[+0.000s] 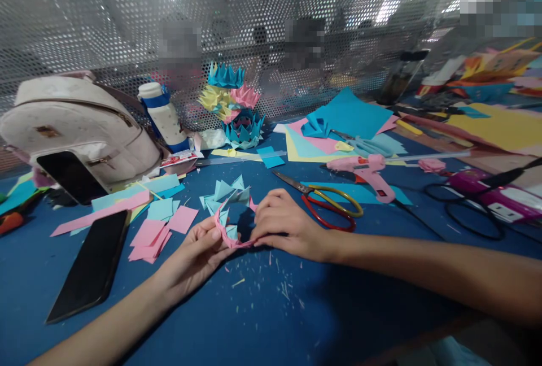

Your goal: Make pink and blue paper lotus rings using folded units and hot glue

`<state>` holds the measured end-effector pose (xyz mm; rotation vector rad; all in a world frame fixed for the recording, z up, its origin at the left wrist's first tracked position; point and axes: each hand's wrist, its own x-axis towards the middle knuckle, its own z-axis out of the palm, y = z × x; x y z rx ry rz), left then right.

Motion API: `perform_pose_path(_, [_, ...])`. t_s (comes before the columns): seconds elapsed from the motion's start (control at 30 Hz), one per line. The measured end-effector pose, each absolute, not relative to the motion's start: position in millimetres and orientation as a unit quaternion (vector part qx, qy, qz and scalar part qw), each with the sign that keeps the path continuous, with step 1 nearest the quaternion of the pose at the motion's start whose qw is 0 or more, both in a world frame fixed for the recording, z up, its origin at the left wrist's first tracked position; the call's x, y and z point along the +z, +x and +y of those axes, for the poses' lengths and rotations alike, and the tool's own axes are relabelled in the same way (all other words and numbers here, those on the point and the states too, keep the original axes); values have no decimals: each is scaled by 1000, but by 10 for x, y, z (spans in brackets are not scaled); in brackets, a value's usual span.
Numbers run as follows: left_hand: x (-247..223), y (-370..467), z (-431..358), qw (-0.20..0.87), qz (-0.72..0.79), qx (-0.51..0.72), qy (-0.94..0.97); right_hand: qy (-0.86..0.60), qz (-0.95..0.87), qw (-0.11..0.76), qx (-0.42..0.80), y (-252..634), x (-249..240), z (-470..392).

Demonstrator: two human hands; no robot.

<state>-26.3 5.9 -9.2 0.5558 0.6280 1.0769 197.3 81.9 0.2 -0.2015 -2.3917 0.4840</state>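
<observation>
A ring of folded paper (232,242), pink along its near band with light blue points inside and behind, is held just above the blue table (262,309). My left hand (199,253) pinches its left side between thumb and fingers. On the ring's right side, the fingers of my right hand (290,225) are closed over the pink band, and they hide part of it. Light blue folded points (226,191) stand up beyond the ring. Small pink squares (150,242) and light blue squares (161,209) lie left of my left hand.
Scissors (330,202) and a pink glue gun (375,171) with its cord lie to the right. Black phones (91,267), a white backpack (80,123) and a bottle (163,117) are at left. Folded paper flowers (243,129) and paper sheets (347,114) stand or lie behind.
</observation>
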Motion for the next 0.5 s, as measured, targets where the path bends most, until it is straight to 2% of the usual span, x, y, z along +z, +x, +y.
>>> perform_pose_path(0.33, [-123, -290, 69, 779, 281, 530, 184, -84, -930, 321, 157, 1984, 35, 823])
perform_pose_path(0.5, [-186, -332, 95, 787, 262, 530, 179, -78, -928, 344, 121, 1990, 18, 841])
